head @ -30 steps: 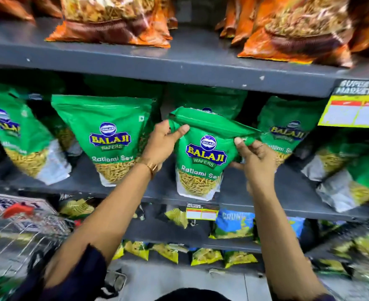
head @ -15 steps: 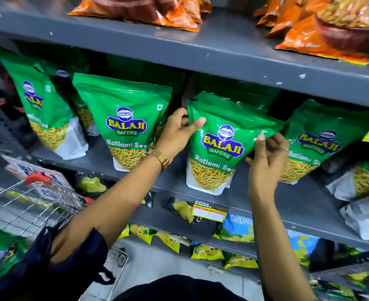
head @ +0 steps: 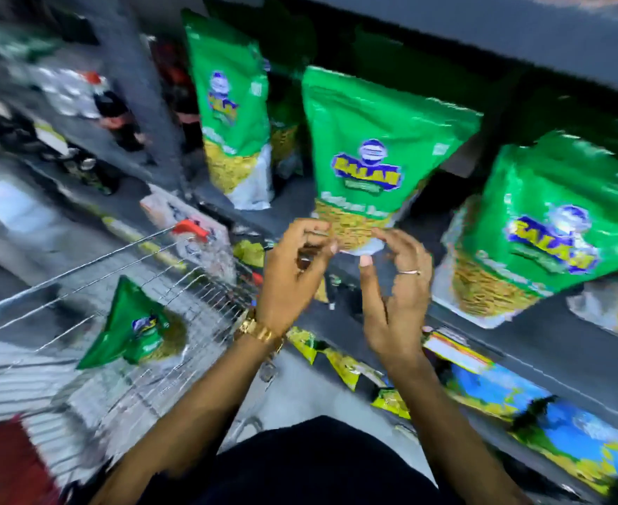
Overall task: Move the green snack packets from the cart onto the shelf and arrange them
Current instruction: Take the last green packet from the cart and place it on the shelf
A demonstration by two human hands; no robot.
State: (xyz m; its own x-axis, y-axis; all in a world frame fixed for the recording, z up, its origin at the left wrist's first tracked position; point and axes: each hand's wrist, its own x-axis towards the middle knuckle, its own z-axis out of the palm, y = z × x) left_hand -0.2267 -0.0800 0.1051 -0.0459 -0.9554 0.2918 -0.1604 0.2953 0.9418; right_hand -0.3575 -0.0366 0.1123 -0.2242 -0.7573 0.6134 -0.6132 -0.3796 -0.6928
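Grey shelf (head: 518,337) holds blurred Balaji packets (head: 369,154); both hands' fingers (head: 367,271) spread, gripping nothing.

A shop aisle: grey shelf (head: 518,333) stocked with green snack packets (head: 373,147), wire cart (head: 92,282) alongside

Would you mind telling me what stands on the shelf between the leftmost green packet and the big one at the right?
In the head view, another upright green packet stands between them, just above both hands.
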